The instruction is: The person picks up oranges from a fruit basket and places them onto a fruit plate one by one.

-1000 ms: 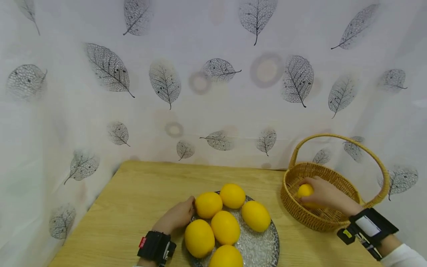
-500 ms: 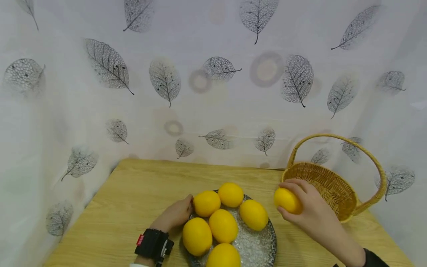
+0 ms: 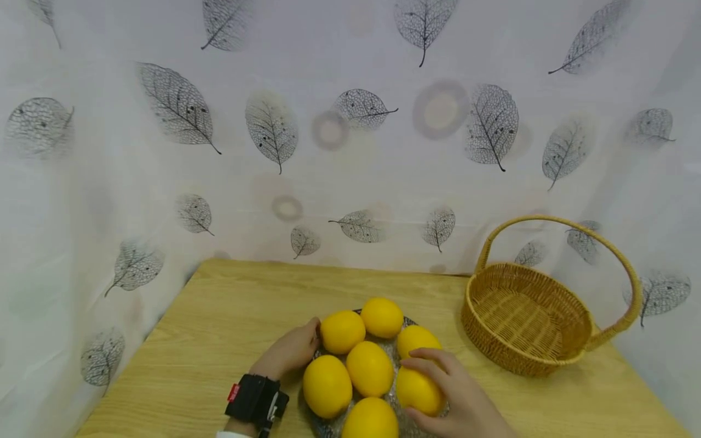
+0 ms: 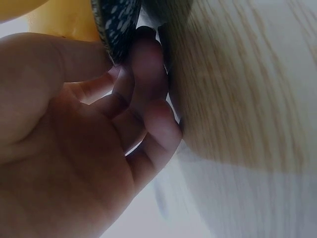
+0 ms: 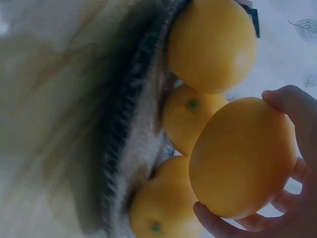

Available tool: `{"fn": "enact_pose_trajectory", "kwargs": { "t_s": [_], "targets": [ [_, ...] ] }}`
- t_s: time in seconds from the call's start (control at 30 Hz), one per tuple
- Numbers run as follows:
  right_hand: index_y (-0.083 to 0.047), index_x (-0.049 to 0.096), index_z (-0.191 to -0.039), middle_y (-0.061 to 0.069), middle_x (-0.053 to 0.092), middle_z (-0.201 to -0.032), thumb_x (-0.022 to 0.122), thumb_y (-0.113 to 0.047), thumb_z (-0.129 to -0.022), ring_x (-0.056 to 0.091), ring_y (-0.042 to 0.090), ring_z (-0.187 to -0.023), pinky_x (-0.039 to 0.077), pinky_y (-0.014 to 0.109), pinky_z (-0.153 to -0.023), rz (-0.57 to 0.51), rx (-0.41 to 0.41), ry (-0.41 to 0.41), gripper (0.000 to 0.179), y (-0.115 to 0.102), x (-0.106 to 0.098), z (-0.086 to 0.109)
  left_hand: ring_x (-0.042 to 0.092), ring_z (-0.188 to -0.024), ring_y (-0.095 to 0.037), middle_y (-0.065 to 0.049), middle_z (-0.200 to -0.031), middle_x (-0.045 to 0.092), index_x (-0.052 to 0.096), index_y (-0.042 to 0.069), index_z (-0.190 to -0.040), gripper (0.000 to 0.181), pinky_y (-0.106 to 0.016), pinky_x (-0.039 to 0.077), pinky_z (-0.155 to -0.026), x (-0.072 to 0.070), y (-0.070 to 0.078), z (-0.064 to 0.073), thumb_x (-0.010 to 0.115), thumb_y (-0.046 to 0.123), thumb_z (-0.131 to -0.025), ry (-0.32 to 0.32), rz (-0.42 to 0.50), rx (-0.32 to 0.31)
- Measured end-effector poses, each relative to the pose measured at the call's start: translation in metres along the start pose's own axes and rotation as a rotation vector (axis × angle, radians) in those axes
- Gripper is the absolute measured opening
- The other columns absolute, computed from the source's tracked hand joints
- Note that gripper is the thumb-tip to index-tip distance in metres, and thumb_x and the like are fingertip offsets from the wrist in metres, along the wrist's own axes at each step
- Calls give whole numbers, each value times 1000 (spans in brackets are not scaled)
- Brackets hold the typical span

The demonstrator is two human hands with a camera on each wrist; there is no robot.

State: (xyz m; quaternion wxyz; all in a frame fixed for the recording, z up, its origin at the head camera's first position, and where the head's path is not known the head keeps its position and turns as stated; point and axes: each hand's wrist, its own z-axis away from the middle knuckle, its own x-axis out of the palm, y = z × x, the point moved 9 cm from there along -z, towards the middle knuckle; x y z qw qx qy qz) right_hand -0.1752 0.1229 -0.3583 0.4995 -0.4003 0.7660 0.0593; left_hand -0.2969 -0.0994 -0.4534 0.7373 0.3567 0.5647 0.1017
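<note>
My left hand (image 3: pixel 292 351) holds the left rim of a speckled dark-and-grey plate (image 3: pixel 312 420). In the left wrist view the plate's rim (image 4: pixel 118 29) sits between my thumb and curled fingers, just off the table. My right hand (image 3: pixel 465 395) grips an orange (image 3: pixel 418 389) over the plate's right side, thumb and fingers spread round it. Several more oranges (image 3: pixel 369 369) are grouped on the plate. The right wrist view shows the held orange (image 5: pixel 242 158) large in front, with green stem spots on two others behind it.
At the right of the wooden table (image 3: pixel 246 292) stands a wicker basket (image 3: pixel 493 337) with a tall arched handle (image 3: pixel 542 218); its woven bottom shows. A pale curtain (image 3: pixel 339 182) printed with grey leaves hangs behind the table.
My right hand has brought the orange out of the basket, leftward and toward me, over the plate's right side. My left hand stays at the plate's rim.
</note>
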Motion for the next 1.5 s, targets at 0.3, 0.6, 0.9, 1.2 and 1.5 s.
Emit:
{"fn": "enact_pose_trajectory", "kwargs": {
  "t_s": [0.3, 0.6, 0.9, 1.2, 1.5],
  "targets": [
    [-28, 59, -126, 3, 54, -133, 70, -50, -81, 54, 21, -117, 58, 49, -80, -15, 134, -105, 51, 10, 35, 17, 59, -92, -23, -25, -120, 65, 44, -4, -132, 35, -48, 52, -83, 3, 1, 3, 42, 9, -100, -20, -6, -18],
    [-29, 60, -125, 3, 51, -135, 73, -44, -81, 53, 22, -118, 60, 45, -77, -15, 145, -44, 49, 7, 34, 25, 57, -87, -22, -24, -115, 65, 46, -2, -128, 30, -45, 50, -78, 4, 0, 4, 41, 9, -100, -37, 8, -7],
    [-20, 59, -124, 10, 52, -131, 77, -29, -79, 58, 26, -112, 61, 44, -75, 0, 69, 36, 49, 3, 25, 21, 59, -88, -22, -22, -113, 67, 49, 1, -126, 29, -48, 52, -80, -1, -4, 4, 42, 11, -100, -19, -36, -32],
    [-18, 61, -124, 8, 56, -134, 73, -27, -83, 52, 22, -122, 55, 50, -90, 136, 129, 66, 44, 0, 19, 6, 66, -85, -26, -17, -104, 73, 60, 5, -118, 24, -44, 57, -71, -35, 7, 15, 48, 13, -99, 214, -317, -52],
    [-18, 47, -142, 11, 43, -152, 54, -43, -95, 22, 39, -145, 26, 66, -112, 326, 345, 38, 54, 38, 9, -49, 44, -132, -39, -21, -144, 50, 37, 6, -148, 56, -56, 44, -104, -69, 49, 24, 50, 31, -100, 447, -389, -16]
  ]
}}
